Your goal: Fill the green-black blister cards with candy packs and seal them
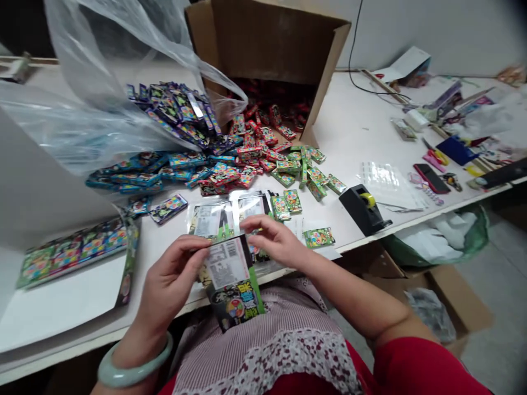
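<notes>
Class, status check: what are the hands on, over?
Left hand, right hand, both on barcode-labelled packet. Similar packets just beyond. Nothing blocking.

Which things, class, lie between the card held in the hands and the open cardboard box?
Two more printed cards lie just ahead of the held card, which the left hand and right hand grip. Beyond them, a heap of small red and green packets spreads across the table up to the cardboard box.
</notes>
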{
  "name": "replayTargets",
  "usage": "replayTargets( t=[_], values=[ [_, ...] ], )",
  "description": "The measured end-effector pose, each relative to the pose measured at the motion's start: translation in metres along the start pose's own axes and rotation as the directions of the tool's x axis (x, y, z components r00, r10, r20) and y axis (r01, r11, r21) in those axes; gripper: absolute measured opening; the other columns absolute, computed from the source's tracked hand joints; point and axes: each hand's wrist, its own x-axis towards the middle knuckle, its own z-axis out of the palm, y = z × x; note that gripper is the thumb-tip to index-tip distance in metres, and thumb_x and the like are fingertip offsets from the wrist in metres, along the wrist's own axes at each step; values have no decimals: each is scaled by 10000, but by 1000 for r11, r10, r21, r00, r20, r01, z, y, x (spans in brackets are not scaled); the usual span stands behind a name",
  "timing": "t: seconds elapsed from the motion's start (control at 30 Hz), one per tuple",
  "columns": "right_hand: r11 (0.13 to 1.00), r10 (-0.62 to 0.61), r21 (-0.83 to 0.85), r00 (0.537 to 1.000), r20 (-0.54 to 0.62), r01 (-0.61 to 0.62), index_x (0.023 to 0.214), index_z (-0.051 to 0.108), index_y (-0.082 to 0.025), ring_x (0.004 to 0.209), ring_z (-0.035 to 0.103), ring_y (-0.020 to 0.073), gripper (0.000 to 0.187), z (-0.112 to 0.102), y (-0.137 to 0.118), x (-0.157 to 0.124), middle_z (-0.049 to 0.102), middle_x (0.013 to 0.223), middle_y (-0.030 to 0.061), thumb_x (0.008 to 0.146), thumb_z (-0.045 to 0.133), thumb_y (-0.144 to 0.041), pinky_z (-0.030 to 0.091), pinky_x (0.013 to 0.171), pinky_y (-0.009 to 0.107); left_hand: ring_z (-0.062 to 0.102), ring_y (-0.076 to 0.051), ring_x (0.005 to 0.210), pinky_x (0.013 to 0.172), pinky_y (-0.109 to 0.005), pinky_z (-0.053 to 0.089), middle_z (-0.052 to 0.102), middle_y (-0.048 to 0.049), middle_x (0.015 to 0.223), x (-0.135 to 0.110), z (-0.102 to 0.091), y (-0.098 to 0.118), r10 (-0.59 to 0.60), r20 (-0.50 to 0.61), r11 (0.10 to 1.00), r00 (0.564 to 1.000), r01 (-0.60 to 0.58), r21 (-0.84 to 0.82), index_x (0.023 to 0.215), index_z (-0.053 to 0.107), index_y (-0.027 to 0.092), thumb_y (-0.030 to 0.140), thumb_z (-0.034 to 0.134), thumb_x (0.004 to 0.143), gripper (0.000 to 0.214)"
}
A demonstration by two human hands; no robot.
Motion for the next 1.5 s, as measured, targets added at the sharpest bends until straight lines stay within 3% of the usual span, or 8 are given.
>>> replayTargets(
  t=[0.13, 0.23, 0.43, 0.6, 0.77, 0.93, 1.13, 1.5],
  values=[
    [880, 255, -332, 928, -272, -339, 956, 663, -201, 880, 603, 168, 172, -79, 39, -9, 653, 968, 55, 838, 566, -281, 471, 789, 314, 568, -143, 843, 698, -236, 475, 621, 20, 900, 4, -1, -2, -44, -50, 999, 998, 44, 11, 869, 648, 242, 223, 601, 848, 55],
    [724, 389, -494, 877, -283, -481, 821, 705, -181, 814, 593, 183, 102, -116, 66, -18, 666, 879, 57, 757, 636, -219, 434, 805, 325, 577, -136, 837, 696, -229, 475, 627, 15, 901, 5, 3, -6, -34, -78, 999, 996, 35, 14, 860, 645, 231, 251, 618, 836, 41],
    [742, 507, -406, 843, -180, -533, 729, 664, -180, 681, 590, 154, 103, -122, 85, -29, 655, 693, 3, 744, 624, -275, 446, 662, 265, 583, -123, 842, 721, -220, 477, 625, 5, 924, 5, 6, -11, -56, -71, 998, 996, 59, 39, 893, 643, 214, 249, 625, 833, 71],
    [778, 553, -291, 826, -105, -557, 755, 603, -176, 700, 600, 146, 185, -136, 62, -30, 647, 724, 19, 795, 570, -354, 484, 645, 268, 585, -137, 832, 711, -244, 487, 618, -7, 905, 8, 8, -8, -34, -59, 999, 998, 36, 24, 888, 631, 201, 253, 627, 826, 80],
    [951, 302, -122, 941, 153, -285, 774, 608, -184, 742, 557, 135, 206, -93, -7, -2, 621, 795, 19, 800, 606, -388, 456, 710, 291, 580, -140, 827, 717, -254, 480, 601, -10, 859, 11, 20, -3, 19, -42, 999, 999, -21, -38, 863, 609, 204, 208, 633, 816, 53],
    [990, 109, -119, 924, 367, -70, 719, 597, -188, 788, 569, 138, 135, -22, -60, 39, 633, 819, 26, 800, 605, -295, 442, 721, 282, 570, -142, 795, 678, -259, 464, 582, -17, 819, 10, 23, 6, 55, -17, 994, 998, -56, -94, 859, 594, 193, 197, 603, 832, 29],
    [963, 249, -216, 850, 465, -165, 652, 563, -183, 591, 489, 101, 156, 4, -56, 63, 571, 638, -11, 785, 596, -258, 386, 571, 253, 555, -140, 775, 675, -274, 449, 572, -18, 811, 7, 18, 10, 52, -1, 988, 999, -52, -144, 858, 585, 191, 227, 553, 870, 50],
    [936, 295, -294, 882, 367, -191, 646, 566, -174, 602, 461, 99, 144, 10, -53, 62, 548, 626, -19, 761, 620, -242, 346, 568, 244, 557, -131, 743, 678, -268, 458, 560, 10, 779, 6, 30, -2, 95, -138, 994, 986, -100, -31, 842, 549, 206, 211, 671, 798, 130]
  ],
)
